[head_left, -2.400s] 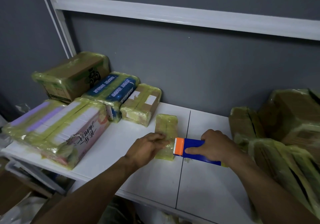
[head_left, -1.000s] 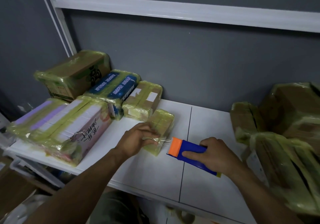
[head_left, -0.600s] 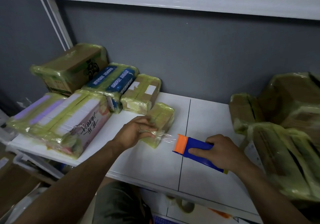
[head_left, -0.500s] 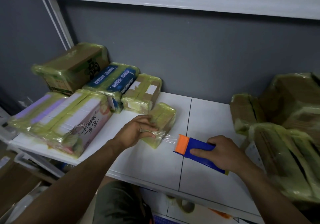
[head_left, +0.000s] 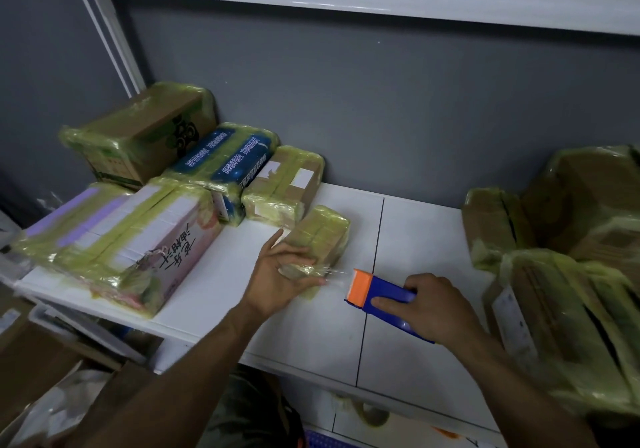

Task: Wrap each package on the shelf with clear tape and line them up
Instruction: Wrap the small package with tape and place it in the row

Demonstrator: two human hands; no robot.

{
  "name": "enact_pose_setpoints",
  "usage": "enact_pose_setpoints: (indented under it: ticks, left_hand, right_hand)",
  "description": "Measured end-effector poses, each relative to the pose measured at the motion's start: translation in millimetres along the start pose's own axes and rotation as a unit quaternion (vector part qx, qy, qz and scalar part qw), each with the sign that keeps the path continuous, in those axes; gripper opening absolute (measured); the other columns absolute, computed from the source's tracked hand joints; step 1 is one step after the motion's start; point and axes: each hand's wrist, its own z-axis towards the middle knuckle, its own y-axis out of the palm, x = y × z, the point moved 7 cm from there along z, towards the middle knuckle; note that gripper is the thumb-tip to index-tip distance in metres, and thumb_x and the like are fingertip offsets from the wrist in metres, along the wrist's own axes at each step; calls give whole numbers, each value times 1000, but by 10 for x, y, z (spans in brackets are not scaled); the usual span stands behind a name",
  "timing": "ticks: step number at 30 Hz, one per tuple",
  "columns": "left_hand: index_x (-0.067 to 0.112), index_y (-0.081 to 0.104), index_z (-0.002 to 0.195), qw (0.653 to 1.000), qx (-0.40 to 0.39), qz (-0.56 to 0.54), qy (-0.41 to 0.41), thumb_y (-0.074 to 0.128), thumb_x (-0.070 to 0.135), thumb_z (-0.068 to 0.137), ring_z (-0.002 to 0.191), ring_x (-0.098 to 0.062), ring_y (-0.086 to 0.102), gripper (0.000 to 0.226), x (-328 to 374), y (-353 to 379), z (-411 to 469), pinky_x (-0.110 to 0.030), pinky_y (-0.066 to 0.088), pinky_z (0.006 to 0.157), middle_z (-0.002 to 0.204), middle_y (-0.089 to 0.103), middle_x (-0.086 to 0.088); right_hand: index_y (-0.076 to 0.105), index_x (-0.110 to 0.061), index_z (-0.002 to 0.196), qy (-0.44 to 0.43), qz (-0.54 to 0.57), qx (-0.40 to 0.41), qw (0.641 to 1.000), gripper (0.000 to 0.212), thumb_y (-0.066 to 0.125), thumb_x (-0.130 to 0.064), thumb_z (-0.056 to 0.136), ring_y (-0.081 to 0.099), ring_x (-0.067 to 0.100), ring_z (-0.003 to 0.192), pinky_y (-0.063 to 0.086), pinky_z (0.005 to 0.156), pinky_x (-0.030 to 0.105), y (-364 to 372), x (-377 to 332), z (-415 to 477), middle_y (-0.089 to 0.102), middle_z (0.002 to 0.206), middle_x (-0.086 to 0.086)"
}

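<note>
My left hand point(head_left: 284, 274) lies open and flat, pressing the small tape-wrapped brown package point(head_left: 320, 236) at mid-frame on the white shelf point(head_left: 346, 336). My right hand point(head_left: 429, 309) grips the blue tape dispenser with orange cutter point(head_left: 377, 291). I should pull the clear tape point(head_left: 337, 274) taut. It seems to be pinned under my fingers.
</note>
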Motion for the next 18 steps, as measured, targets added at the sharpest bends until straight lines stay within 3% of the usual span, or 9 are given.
enact_pose_setpoints:
  ticks: [4, 8, 14, 16, 18]
  left_hand:
    - [16, 81, 90, 998, 53, -39, 7, 94, 23, 63, 122, -11, 58, 31, -8, 65, -92, -20, 43, 105, 110, 72, 3]
    - [21, 81, 92, 998, 36, -50, 4, 91, 28, 69, 116, -18, 63, 26, -55, 33, -68, -29, 49, 101, 110, 71, 12]
    - [23, 80, 93, 999, 38, -36, 6, 88, 32, 71, 114, -15, 64, 24, -31, 56, -72, -27, 50, 99, 112, 70, 14]
    - [24, 79, 100, 999, 40, -35, -2, 87, 32, 73, 116, -13, 63, 29, -48, 56, -94, -29, 51, 99, 117, 69, 17]
    - [23, 72, 123, 999, 32, -26, -8, 88, 30, 76, 127, -9, 56, 50, -56, 50, -90, -27, 51, 101, 134, 61, 20]
  right_hand:
    - [60, -25, 79, 1, 16, 11, 1000, 55, 71, -79, 73, 66, 5, 68, 47, 59, 21, 21, 36, 19, 67, 73, -12]
    - [59, -26, 79, -5, 13, 15, 1000, 57, 69, -81, 71, 67, 6, 69, 53, 62, 23, 47, 20, 78, 67, 74, -12]
    - [54, -28, 93, -4, -45, 6, 999, 55, 66, -80, 78, 66, 10, 80, 51, 64, 24, 151, -216, 292, 66, 90, -11]
    - [56, -27, 100, -1, -56, 8, 998, 58, 65, -80, 78, 67, 13, 85, 54, 69, 27, 192, -292, 346, 68, 97, -7]
    - [57, -25, 105, 0, -66, 16, 998, 62, 63, -81, 79, 69, 15, 90, 57, 73, 30, 236, -330, 365, 70, 103, -5]
